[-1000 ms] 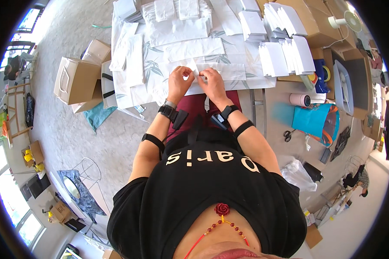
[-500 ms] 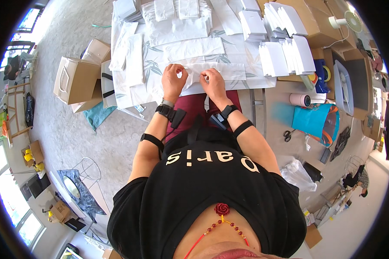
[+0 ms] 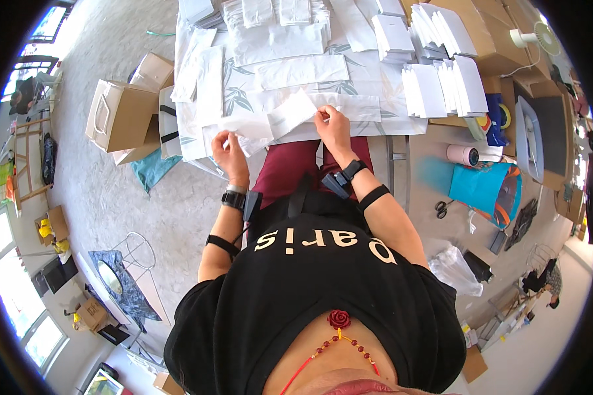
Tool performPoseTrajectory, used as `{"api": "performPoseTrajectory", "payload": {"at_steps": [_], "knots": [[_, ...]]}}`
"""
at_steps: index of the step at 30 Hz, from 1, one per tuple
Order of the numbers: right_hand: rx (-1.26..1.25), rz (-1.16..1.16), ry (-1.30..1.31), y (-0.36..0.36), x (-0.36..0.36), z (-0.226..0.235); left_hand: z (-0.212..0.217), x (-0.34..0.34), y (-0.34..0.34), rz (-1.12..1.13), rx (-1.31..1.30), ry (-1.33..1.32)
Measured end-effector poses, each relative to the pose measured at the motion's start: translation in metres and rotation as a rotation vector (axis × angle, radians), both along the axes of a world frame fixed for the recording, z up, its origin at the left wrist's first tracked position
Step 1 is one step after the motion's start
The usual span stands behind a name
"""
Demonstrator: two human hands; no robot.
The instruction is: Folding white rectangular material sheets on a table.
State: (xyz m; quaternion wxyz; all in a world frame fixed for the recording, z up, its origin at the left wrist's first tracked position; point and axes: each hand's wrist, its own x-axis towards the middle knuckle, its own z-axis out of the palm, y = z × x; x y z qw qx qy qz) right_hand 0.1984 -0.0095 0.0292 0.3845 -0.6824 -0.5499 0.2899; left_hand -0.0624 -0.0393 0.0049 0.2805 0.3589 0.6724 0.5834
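A thin white sheet (image 3: pixel 292 114), see-through toward its left end, stretches between my hands over the near edge of the table. My left hand (image 3: pixel 230 161) pinches it near its left end, beyond the table edge. With thumb and fingers, my right hand (image 3: pixel 335 131) grips the opposite end. Under the sheet and to its right lies a long flat white strip (image 3: pixel 362 107). Farther back is another flat white piece (image 3: pixel 303 72). Whether these are paper or film I cannot tell.
The patterned tablecloth (image 3: pixel 234 99) bears a white pile (image 3: pixel 277 39) at the back and long white pieces (image 3: pixel 209 85) at left. Stacks of folded white cards (image 3: pixel 425 92) stand at right. Cardboard boxes (image 3: pixel 122 115) flank the table. Scissors (image 3: pixel 441 209) lie right of me, beside a blue bag (image 3: pixel 481 187).
My left hand has moved left and toward me, away from the right hand. The white sheet, bunched between my fingers before, is now drawn out between both hands.
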Motion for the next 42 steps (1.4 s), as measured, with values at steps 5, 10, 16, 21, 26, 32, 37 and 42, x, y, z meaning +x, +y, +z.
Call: {"api": "performPoseTrajectory", "payload": {"at_steps": [5,10,16,21,26,32,37,42], "knots": [[-0.165,0.001,0.165,-0.003,0.001,-0.005,-0.022,-0.020,-0.038,0.151,-0.244,-0.305],[-0.191,0.002,0.214,-0.007,0.004,-0.008,0.017,0.007,-0.027,0.241,-0.324,-0.661],[-0.237,-0.023,0.267,-0.008,0.004,-0.005,0.005,0.002,-0.023,0.108,-0.404,-0.578],[-0.295,-0.051,0.274,-0.012,0.008,-0.007,0.002,0.006,-0.026,0.128,-0.306,-0.477],[-0.317,-0.075,0.348,-0.013,0.011,-0.014,0.010,0.001,-0.028,-0.006,-0.307,-0.403],[-0.301,-0.071,0.341,-0.016,0.011,-0.015,0.014,-0.005,-0.036,0.004,-0.450,-0.515],[-0.271,-0.086,0.342,-0.018,0.016,-0.019,0.027,0.006,-0.018,-0.056,-0.347,-0.453],[-0.321,-0.148,0.475,-0.019,0.015,-0.008,0.025,0.013,0.019,-0.178,-0.202,-0.319]]}}
